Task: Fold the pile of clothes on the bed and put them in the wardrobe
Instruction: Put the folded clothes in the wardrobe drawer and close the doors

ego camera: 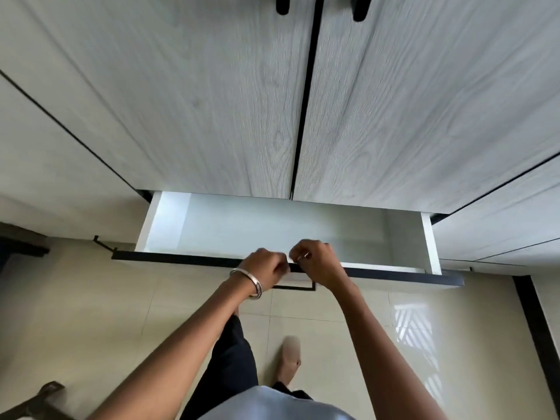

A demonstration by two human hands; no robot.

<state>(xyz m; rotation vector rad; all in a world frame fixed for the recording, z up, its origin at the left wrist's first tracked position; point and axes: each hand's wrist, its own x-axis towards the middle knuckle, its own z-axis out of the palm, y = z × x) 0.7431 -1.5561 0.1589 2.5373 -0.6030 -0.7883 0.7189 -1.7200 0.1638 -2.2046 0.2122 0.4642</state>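
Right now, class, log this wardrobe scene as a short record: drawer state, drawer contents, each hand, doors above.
drawer: pulled out at the wardrobe's base
contents: none visible; white inside
left hand: fingers curled on the drawer's dark front edge
right hand: fingers curled on the same edge, beside the left
doors: both closed
clothes: none in view

Glossy beige tiled floor [106, 313], sunlit
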